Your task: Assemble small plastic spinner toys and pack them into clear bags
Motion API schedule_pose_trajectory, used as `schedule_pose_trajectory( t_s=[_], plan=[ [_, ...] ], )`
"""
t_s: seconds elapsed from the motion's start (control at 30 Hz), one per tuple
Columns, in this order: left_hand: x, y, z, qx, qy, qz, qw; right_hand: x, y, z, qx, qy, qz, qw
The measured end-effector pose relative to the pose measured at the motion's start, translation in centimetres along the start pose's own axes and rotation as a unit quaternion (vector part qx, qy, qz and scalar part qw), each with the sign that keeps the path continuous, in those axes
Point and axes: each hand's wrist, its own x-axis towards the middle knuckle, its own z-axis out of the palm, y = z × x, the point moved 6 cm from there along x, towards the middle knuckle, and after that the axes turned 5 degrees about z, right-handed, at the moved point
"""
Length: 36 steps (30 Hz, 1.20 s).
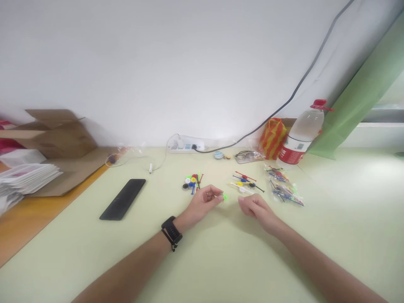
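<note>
My left hand (203, 205), with a black watch on its wrist, pinches a small green plastic piece (224, 196) on a thin white stick at its fingertips, just above the pale green table (221, 261). My right hand (255, 207) rests on the table a little to the right, its fingers curled loosely; what they hold, if anything, is hidden. Behind my left hand lies a pile of coloured wheels and sticks (192, 182). Behind my right hand lie more coloured sticks and wheels (245, 182).
Clear bags of coloured parts (284, 187) lie at the right. A water bottle with a red cap (301, 134), a striped red-yellow bag (273, 137), glasses (249, 155) and a white power strip (186, 146) stand along the wall. A black phone (123, 198) lies at the left, near cardboard boxes (59, 139).
</note>
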Motion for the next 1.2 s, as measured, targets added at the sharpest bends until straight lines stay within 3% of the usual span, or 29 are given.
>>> schedule_pose_trajectory(
  t_s=[0.27, 0.7, 1.0, 1.2],
  plan=[
    [0.0, -0.4, 0.1, 0.0, -0.017, -0.002, 1.0, 0.2, -0.7, -0.2, 0.022, 0.035, 0.006, 0.999],
    [-0.3, 0.3, 1.0, 0.023, -0.066, 0.003, 0.998, 0.4, -0.1, 0.8, 0.014, 0.002, 0.004, 1.0],
    [-0.1, -0.1, 0.4, 0.0, -0.02, -0.015, 1.0, -0.3, -0.1, -0.4, -0.068, 0.092, -0.06, 0.992],
    [-0.1, -0.2, 0.1, 0.009, -0.011, -0.011, 1.0, -0.1, 0.1, 0.3, -0.037, 0.028, 0.006, 0.999]
  ],
)
